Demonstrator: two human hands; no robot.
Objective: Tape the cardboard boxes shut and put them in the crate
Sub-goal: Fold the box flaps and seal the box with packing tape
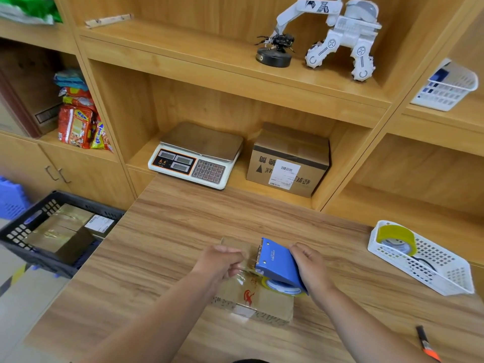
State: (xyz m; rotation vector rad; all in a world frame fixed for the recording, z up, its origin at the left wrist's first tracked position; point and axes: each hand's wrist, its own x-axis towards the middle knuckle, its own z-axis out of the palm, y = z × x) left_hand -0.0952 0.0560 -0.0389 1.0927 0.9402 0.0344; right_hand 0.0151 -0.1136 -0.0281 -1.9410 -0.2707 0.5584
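1. The cardboard box (258, 299) lay on the wooden table (170, 231), directly in front of the person and under both hands. It looked small, light and fairly stiff, though its flaps would probably give under pressure. Gripping it by its two long sides seemed the safest way to lift it.
2. Its long axis appeared to run away from the person toward the shelves, with the far end angled slightly left and the top face up.
3. The left hand (220, 260) had its fingers curled, pinching what looked like the free end of the tape (242, 271) above the box top.
4. The right hand (310, 265) gripped the blue tape dispenser (277, 263), fingers wrapped round its back and its toothed edge facing left.
5. Further left, beyond the table's edge, the black crate (86, 203) already held taped boxes (60, 231).
6. Farthest off, another box (288, 163) sat on the shelf beside a scale (196, 155).
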